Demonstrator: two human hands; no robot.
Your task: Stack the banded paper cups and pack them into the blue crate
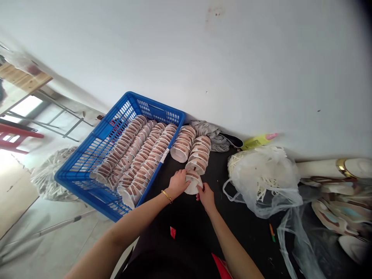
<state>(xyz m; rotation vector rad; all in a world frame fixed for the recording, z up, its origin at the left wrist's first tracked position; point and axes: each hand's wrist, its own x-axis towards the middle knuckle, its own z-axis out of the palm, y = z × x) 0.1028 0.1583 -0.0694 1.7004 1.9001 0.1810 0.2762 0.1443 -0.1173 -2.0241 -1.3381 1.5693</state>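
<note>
A white and brown ring-shaped piece (193,185) is held between my two hands over the black table. My left hand (178,183), with a gold bracelet at the wrist, grips its left side. The fingers of my right hand (205,196) pinch its right edge. Just behind it lies a row of similar nested pieces (199,155), with a second short row (183,142) to its left. Four-sided and blue, a plastic crate (157,104) at the left holds several long rows of the same pieces (148,161).
Right of my hands, a clear plastic bag (261,178) holds pale strips. Grey cloth (213,135), a yellow item (257,142) and a white tube (319,169) lie along the wall. A red stool (17,137) and a bundled sack (54,174) stand at the left.
</note>
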